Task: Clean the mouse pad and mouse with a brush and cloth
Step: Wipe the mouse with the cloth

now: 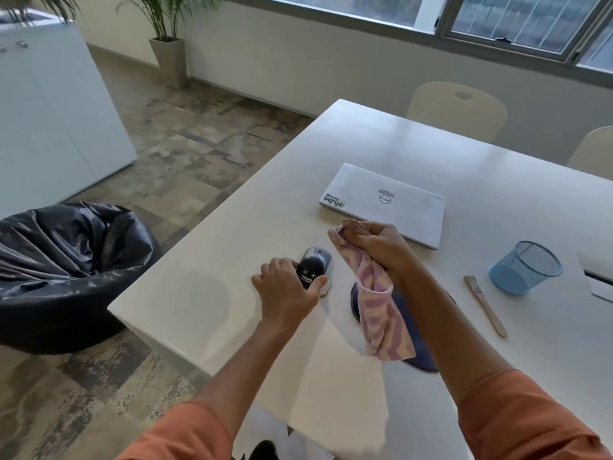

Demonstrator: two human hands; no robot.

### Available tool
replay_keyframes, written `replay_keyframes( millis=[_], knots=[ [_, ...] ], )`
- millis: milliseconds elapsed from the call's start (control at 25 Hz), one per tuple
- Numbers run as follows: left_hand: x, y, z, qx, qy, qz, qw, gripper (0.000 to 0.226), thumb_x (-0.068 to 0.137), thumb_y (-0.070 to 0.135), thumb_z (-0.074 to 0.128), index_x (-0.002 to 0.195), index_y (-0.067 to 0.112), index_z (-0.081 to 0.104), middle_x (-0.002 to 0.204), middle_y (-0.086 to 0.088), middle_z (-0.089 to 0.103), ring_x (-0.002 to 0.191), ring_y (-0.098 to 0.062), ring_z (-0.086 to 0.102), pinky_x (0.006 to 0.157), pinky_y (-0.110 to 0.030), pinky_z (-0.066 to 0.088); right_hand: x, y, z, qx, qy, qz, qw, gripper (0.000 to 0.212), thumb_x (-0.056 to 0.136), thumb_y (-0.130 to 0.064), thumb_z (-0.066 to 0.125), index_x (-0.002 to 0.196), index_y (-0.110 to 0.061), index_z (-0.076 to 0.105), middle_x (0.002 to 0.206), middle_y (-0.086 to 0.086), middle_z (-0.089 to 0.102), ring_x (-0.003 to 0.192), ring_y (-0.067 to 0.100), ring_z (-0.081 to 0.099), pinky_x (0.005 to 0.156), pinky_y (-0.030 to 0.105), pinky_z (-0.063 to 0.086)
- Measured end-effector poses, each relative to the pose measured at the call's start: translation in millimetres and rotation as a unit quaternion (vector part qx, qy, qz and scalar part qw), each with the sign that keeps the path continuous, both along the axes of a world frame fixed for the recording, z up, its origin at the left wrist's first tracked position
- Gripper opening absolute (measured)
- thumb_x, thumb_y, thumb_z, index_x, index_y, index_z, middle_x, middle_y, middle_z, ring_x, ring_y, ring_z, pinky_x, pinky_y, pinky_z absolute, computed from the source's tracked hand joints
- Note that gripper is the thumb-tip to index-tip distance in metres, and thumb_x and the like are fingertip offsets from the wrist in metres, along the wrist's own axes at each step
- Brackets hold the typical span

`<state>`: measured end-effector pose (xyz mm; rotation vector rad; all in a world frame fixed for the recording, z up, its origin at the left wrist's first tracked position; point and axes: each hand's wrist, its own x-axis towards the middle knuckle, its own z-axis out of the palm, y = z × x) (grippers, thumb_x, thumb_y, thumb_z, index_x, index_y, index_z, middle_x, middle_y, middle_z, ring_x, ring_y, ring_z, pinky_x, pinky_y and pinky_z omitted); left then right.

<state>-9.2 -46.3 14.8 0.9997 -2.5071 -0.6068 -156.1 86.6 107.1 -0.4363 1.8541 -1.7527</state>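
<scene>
A black and grey mouse [314,264] rests on the white table [205,293], left of the mouse pad. My left hand [288,290] grips its rear from behind, fingers wrapped around both sides. My right hand [378,245] is raised above the table, shut on a pink and cream striped cloth [381,307] that hangs down from the fist. The dark blue mouse pad [421,358] lies under the cloth and my right forearm, mostly hidden. A wooden-handled brush [485,305] lies on the table to the right, apart from both hands.
A closed white laptop [381,202] lies beyond my hands. A blue mesh cup [525,267] stands beside the brush. The table's left edge runs near the mouse; a black beanbag [66,267] sits on the floor beyond it. Chairs [456,109] stand at the far side.
</scene>
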Motion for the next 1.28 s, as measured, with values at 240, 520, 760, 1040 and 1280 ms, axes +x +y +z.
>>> replay_keyframes(
  millis=[240,520,760,1040,1280],
  knots=[
    [1.7,-5.4,0.3,-0.041,-0.032,-0.009,0.999,0.06,0.078,0.077,0.044,0.096,0.023,0.064,0.092,0.005,0.063,0.092,-0.022,0.055,0.079,-0.041,0.028,-1.1,-37.2,-4.4,0.108,0.266,0.095,0.953,0.022,0.087,-0.001,0.079,0.095,-0.02,0.086,0.101,-0.002,0.081,0.099,0.019,0.077,0.092,0.04,0.062],
    [5.1,-9.3,-5.4,-0.053,-0.006,-0.007,0.999,0.014,0.094,0.028,0.053,0.081,0.026,0.055,0.08,0.009,0.058,0.081,-0.02,0.051,0.07,-0.038,0.015,28.2,-75.3,-21.3,0.311,0.51,0.247,0.763,0.034,0.083,-0.01,0.065,0.099,-0.036,0.079,0.109,-0.021,0.068,0.1,0.013,0.057,0.067,0.032,0.05],
    [6.1,-8.2,-0.9,-0.041,0.037,-0.021,0.998,0.028,0.086,0.044,0.038,0.077,0.025,0.055,0.078,0.008,0.059,0.08,-0.022,0.052,0.069,-0.037,0.015,15.4,-85.4,-22.9,0.378,0.523,0.238,0.726,0.03,0.087,-0.009,0.065,0.1,-0.034,0.078,0.108,-0.018,0.066,0.1,0.017,0.052,0.066,0.037,0.051],
    [2.9,-9.7,-5.4,-0.045,0.011,-0.027,0.999,0.036,0.081,0.064,0.063,0.082,0.028,0.065,0.081,0.01,0.06,0.083,-0.019,0.054,0.071,-0.038,0.018,-3.5,-85.7,-22.8,0.427,0.511,0.241,0.706,0.021,0.101,-0.022,0.062,0.11,-0.032,0.078,0.107,-0.01,0.06,0.105,0.019,0.045,0.071,0.037,0.045],
    [2.2,-9.2,-2.4,-0.05,0.015,-0.025,0.998,0.06,0.08,0.084,0.05,0.084,0.027,0.068,0.085,0.01,0.064,0.087,-0.018,0.056,0.074,-0.04,0.024,-16.7,-80.6,-15.5,0.478,0.52,0.226,0.671,0.021,0.104,-0.022,0.061,0.116,-0.023,0.078,0.114,-0.001,0.053,0.118,0.025,0.049,0.08,0.039,0.044]
  ],
)
